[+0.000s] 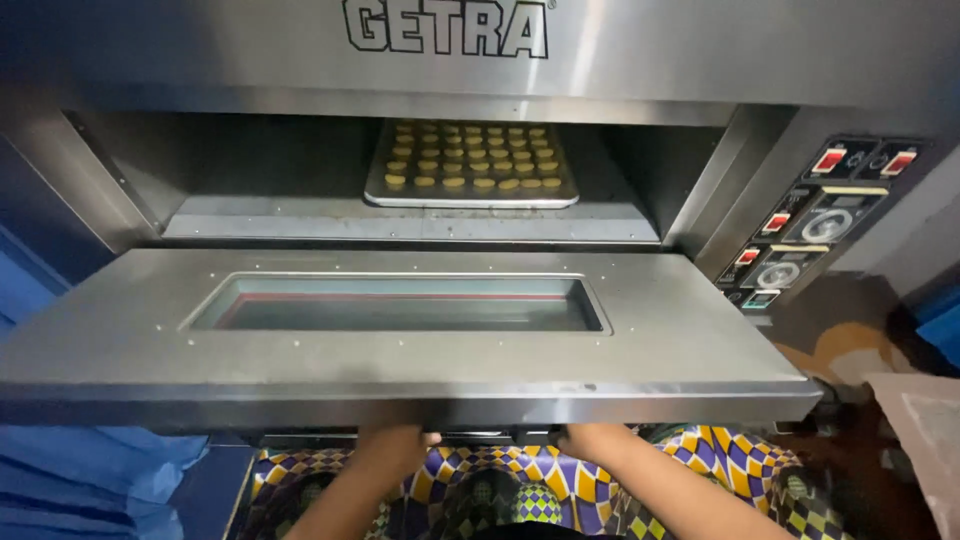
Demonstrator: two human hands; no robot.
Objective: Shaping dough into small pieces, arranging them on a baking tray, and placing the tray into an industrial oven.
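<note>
Both hands reach up under the front edge of the wide stainless-steel oven door [400,350], which lies folded down flat with its long axis running nine to three o'clock; the left hand [393,443] and right hand [590,440] sit side by side at about six o'clock of the door, equally near, fingers hidden beneath the lip, so whether each grip is spread or pressed together I cannot tell. Beyond the door's glass window, at twelve o'clock, a flat metal baking tray of small round yellow biscuits [471,165] rests on the oven floor. A control panel with dials and red switches [815,220] stands at two o'clock; a purple-and-yellow checked cloth [480,490] lies below
</note>
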